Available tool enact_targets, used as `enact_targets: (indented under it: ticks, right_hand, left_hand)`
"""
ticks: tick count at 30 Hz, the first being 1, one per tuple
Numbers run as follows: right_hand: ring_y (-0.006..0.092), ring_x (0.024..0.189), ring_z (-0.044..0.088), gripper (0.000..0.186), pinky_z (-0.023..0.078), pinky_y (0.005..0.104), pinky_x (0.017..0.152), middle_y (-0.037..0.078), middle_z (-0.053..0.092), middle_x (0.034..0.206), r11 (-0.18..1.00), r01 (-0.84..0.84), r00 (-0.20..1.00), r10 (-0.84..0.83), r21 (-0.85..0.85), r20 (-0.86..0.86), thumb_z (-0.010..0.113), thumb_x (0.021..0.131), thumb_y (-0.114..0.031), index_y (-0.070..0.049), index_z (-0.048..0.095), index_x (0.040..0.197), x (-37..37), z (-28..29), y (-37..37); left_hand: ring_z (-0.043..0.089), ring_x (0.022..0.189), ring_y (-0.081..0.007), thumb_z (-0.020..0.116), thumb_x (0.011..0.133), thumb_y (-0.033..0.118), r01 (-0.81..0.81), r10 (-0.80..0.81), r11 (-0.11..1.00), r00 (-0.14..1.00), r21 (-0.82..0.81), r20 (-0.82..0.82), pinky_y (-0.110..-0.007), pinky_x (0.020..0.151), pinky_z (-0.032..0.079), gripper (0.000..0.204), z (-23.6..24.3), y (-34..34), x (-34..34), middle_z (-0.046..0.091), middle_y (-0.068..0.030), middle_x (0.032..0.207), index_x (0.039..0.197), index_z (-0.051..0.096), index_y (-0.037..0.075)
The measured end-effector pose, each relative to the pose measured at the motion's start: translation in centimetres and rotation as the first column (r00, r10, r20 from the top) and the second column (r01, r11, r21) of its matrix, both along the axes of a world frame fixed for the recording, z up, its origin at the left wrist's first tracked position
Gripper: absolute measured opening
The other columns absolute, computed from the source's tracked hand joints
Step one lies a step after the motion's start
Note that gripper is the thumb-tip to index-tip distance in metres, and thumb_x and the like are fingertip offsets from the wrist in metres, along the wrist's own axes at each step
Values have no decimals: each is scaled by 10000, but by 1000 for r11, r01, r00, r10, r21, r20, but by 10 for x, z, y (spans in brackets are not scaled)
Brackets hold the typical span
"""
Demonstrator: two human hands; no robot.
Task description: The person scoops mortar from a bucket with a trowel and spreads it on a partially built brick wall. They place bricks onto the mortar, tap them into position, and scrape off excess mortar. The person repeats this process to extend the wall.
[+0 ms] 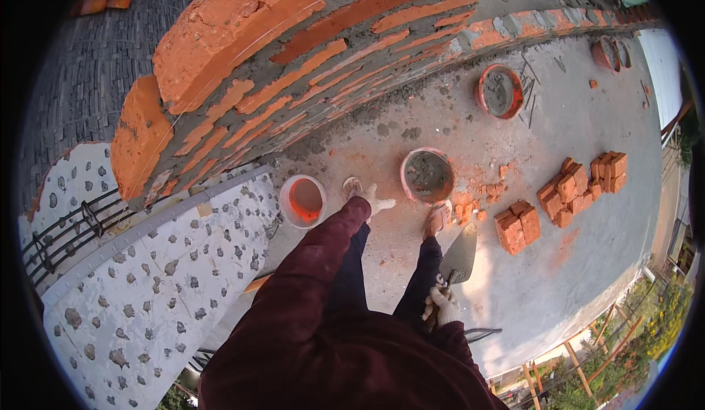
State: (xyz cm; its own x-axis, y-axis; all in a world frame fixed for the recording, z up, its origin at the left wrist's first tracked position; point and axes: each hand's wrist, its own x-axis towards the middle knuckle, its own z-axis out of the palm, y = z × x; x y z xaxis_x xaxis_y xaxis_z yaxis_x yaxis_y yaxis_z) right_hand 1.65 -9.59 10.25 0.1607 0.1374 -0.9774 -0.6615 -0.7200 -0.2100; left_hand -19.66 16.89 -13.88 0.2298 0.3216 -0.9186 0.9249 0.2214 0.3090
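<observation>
In the head view, the trowel [461, 254] is found at the person's right side, its handle grasped by the closed fingers of the right hand [443, 308], which is covered by a pale glove. The blade is pointed forward, away from the body; it is presumably so held to be clear of the leg. The left hand [380, 199], likewise gloved, is extended with its fingers spread, and nothing is seen in them. The mortar bucket [405, 169] is set just ahead of the right foot, apparently for easy reach, and grey mortar [426, 176] is contained in it. A white bucket [285, 204] holding reddish contents is placed near the left foot. A string [250, 48] is stretched along the brick wall [316, 72], probably as a guide for alignment. Brick stacks [517, 228] are grouped to the right, apart from the wall, seemingly so that the floor [352, 134] between is left passable. Brick fragments [466, 208] are noted beside the mortar bucket.
</observation>
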Motion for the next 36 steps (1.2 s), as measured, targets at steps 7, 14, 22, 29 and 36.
enact_targets:
  ticks: [7, 14, 22, 29, 36]
  right_hand:
    - [234, 448, 557, 262, 507, 376, 428, 131, 556, 598, 997, -80, 970, 82, 18, -231, 627, 947, -149, 30, 550, 1122, 69, -25, -48]
    - [185, 483, 504, 326, 402, 307, 445, 96, 557, 659, 993, -110, 981, 116, 44, -158, 606, 866, -53, -25, 541, 1185, 116, -40, -60]
    - [382, 608, 672, 287, 524, 478, 554, 182, 651, 727, 79, -996, 48, 864, -40, 502, 672, 877, -179, -21, 544, 1080, 183, 8, 0]
    - [464, 875, 713, 302, 573, 559, 771, 291, 705, 982, -429, -889, -399, 560, -157, 727, 631, 902, -205, 19, 552, 1088, 127, 118, 150]
    - [311, 676, 683, 429, 571, 418, 628, 155, 661, 856, 123, -960, 202, 927, 250, 317, 650, 958, -340, -23, 554, 1231, 104, 87, 86]
  left_hand:
    - [405, 1449, -427, 848, 769, 582, -644, 653, 756, 753, 118, -82, -493, 1148, 411, 1244, -227, -59, 129, 286, -321, 1598, 1594, 143, -26]
    - [690, 1023, -445, 593, 969, 530, -768, 799, 551, 599, 327, 61, -522, 888, 513, 533, -256, -40, 138, 712, -270, 1033, 1097, 668, 18]
    - [688, 1081, -420, 677, 895, 580, -570, 663, 641, 749, 514, 4, -482, 930, 518, 627, 2, -91, 88, 717, -264, 1107, 1176, 688, 20]
    - [709, 953, -386, 641, 918, 611, -450, 483, 646, 867, 617, 126, -451, 843, 516, 612, 322, -47, -7, 717, -252, 989, 1023, 709, 13]
    - [735, 875, -342, 629, 963, 306, -619, 714, 546, 696, 565, 74, -442, 786, 579, 512, 191, -71, -79, 697, -214, 1128, 1383, 509, 38]
